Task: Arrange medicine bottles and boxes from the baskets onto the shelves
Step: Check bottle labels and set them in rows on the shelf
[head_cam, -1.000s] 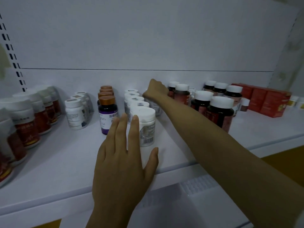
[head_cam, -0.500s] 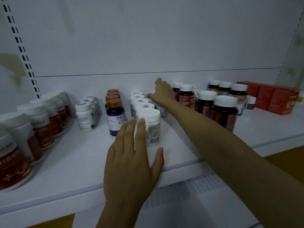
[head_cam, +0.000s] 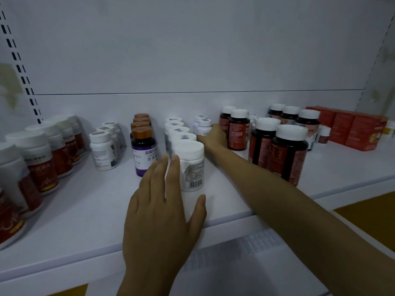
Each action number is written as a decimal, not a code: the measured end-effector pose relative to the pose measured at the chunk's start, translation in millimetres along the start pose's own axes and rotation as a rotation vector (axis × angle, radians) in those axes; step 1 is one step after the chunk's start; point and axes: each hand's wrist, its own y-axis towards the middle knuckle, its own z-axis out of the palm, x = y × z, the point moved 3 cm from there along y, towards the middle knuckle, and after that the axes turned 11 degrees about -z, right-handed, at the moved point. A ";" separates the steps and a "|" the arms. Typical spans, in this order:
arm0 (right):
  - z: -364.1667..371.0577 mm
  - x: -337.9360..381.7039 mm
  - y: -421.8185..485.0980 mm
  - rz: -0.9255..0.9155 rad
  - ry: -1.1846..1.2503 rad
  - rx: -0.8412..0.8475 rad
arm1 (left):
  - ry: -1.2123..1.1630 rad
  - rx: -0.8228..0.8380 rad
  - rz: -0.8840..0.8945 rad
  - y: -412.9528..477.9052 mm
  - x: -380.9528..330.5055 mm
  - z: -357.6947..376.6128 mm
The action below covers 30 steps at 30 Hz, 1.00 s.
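Note:
On the white shelf a row of white bottles runs front to back, with the barcode-labelled front bottle nearest me. My left hand lies flat and open on the shelf, fingertips against that bottle's left side. My right hand reaches deep into the shelf. Its fingers rest at the base of a small white bottle that stands upright near the back wall, and they do not wrap around it. A second small white bottle stands behind it.
Copper-capped dark bottles and small white bottles stand left of the row, red-labelled bottles farther left. Dark white-capped bottles crowd my right forearm. Red boxes sit far right. A white textured surface lies below the shelf edge.
My right hand has drawn back and down off the small white bottle, whose cap now shows. My left hand stays flat against the front white bottle. The view has shifted slightly.

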 end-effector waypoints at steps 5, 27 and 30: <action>-2.0 5.9 -5.3 0.014 -0.015 0.022 | 0.020 0.008 -0.027 1.4 0.6 0.0; -74.1 60.9 -168.0 -0.138 0.329 0.248 | -0.224 0.172 -0.170 -5.0 -0.5 -13.9; -91.6 69.5 -187.2 -0.073 0.816 0.301 | -0.825 0.211 -0.351 -9.1 0.4 -30.9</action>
